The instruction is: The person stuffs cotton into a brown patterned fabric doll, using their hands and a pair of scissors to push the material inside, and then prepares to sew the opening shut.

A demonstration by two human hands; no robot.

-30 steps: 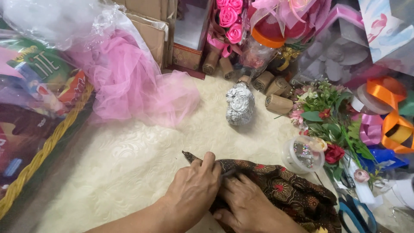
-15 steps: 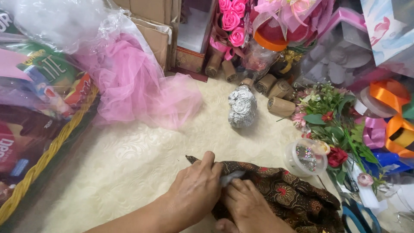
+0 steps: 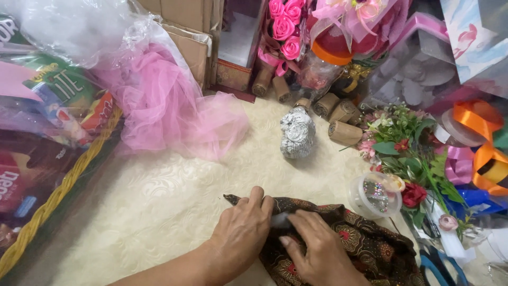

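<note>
I pressed both hands, left hand (image 3: pixel 241 233) and right hand (image 3: pixel 312 254), fingers flat and close, onto the patterned cloth (image 3: pixel 365 243); firm even pressure seemed best.

- Cloth (image 3: pixel 365 241): lower end cut off by the bottom edge; part hidden under both hands.
- Pale object between left hand (image 3: pixel 241 233) and right hand (image 3: pixel 315 254): mostly covered, kind unclear.
- Scissors (image 3: pixel 439 267): cut off at the bottom edge.

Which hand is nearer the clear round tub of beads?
The right hand. It rests on the dark patterned cloth just left of and below the clear round tub. The left hand lies farther left, at the cloth's pointed end.
</note>
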